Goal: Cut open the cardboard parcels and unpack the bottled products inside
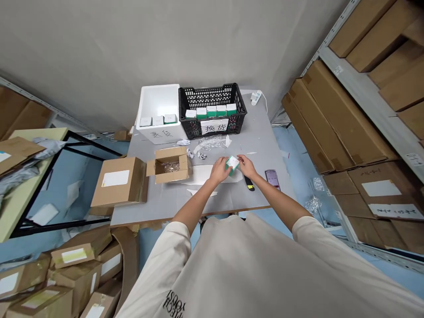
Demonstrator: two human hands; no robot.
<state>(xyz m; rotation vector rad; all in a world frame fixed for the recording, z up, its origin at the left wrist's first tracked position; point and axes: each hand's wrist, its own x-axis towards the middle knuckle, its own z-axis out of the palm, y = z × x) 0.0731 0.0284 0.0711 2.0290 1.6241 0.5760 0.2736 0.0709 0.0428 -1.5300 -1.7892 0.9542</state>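
A small green-and-white box (232,162) is held above the middle of the table. My left hand (219,170) is closed around its left side. At the box's right edge, the fingers of my right hand (246,166) pinch a corner. Under my right wrist lies a black and yellow box cutter (249,183), partly covered. To the left stands an opened cardboard box (172,176) with clear plastic wrap inside. A white sheet (198,175) lies flat beneath my hands.
Behind are a black crate (213,128) and a white foam bin (159,95), both holding small boxes. A phone (272,179) lies at the right. A closed carton (115,190) sits at the table's left edge. Stacked cartons (334,115) and shelving flank the table.
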